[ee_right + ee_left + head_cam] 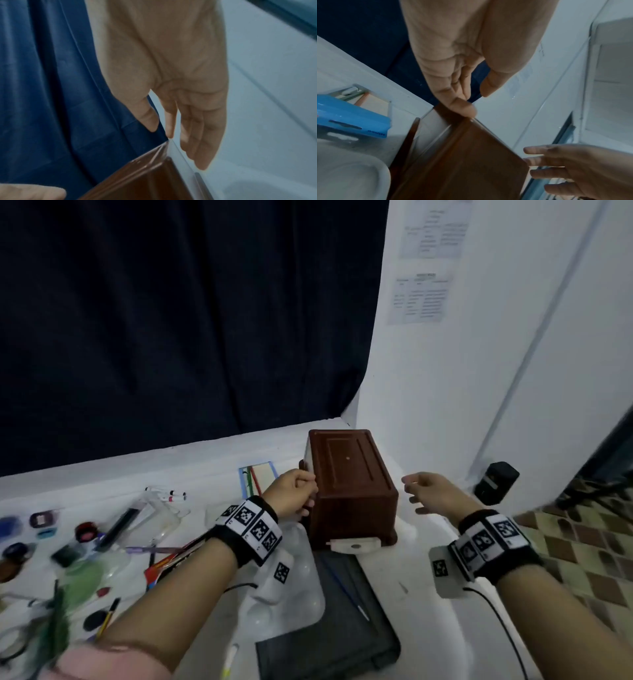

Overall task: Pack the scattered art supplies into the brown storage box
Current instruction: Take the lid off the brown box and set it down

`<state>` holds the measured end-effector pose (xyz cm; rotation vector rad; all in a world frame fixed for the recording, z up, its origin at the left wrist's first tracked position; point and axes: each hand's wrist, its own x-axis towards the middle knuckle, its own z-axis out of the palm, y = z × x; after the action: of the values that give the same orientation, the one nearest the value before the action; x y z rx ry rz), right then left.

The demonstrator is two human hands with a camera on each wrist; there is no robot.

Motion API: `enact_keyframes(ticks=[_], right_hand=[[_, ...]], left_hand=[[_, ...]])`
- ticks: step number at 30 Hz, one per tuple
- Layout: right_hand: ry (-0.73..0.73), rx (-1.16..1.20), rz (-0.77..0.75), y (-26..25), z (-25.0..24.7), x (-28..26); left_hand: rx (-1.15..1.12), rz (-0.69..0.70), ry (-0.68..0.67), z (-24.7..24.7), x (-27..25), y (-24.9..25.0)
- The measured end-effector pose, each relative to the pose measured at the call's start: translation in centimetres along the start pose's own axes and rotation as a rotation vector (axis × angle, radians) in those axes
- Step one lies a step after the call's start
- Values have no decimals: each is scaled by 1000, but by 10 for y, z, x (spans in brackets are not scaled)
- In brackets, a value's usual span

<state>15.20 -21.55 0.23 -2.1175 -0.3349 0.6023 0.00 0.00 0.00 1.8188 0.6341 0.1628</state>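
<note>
The brown rectangular plastic storage box point(351, 484) stands with its lid on at the centre of the head view, on the white table point(212, 460) against the white wall point(445, 371); a white latch point(354, 545) juts from its near end. The left hand point(291, 496) lies against the box's left upper edge, and in the left wrist view its fingers point(462, 106) are relaxed and nearly straight, one fingertip touching the lid's far corner, the thumb held apart and gripping nothing. The right hand point(433, 494) hovers just to the right of the box, clear of it, fingers spread and loosely extended; the right wrist view shows the same straight fingers point(202, 135) hanging above the box corner point(154, 169).

A blue card package point(354, 117) at the left of the left wrist view bears blurred dark lettering, upside down, which I cannot read with certainty. Two printed sheets point(424, 268) taped to the wall at upper right are too blurred to read. Both wrists wear black bands with black-and-white square marker tags point(253, 525).

Left of the box lies a clutter of supplies: white markers point(168, 494), small paint pots point(85, 530), a pencil point(108, 618), a clear plastic case point(161, 518). A dark grey flat case point(329, 628) lies in front of the box, a clear plastic palette point(291, 583) beside it. A black cylindrical object point(496, 482) stands at the right by the wall, and a dark blue curtain point(171, 320) fills the upper left.
</note>
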Motion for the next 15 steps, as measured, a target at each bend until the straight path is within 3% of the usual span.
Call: enact_keyframes(ticks=[2, 6, 12, 15], right_hand=[[-56, -9, 34, -1, -5, 18], [-240, -64, 56, -2, -6, 50], [-367, -30, 1, 7, -5, 67], [-388, -41, -49, 9, -5, 62]], left_hand=[[124, -61, 40, 12, 14, 5], [387, -145, -23, 20, 31, 4], [368, -214, -32, 29, 37, -10], [257, -201, -37, 32, 37, -11]])
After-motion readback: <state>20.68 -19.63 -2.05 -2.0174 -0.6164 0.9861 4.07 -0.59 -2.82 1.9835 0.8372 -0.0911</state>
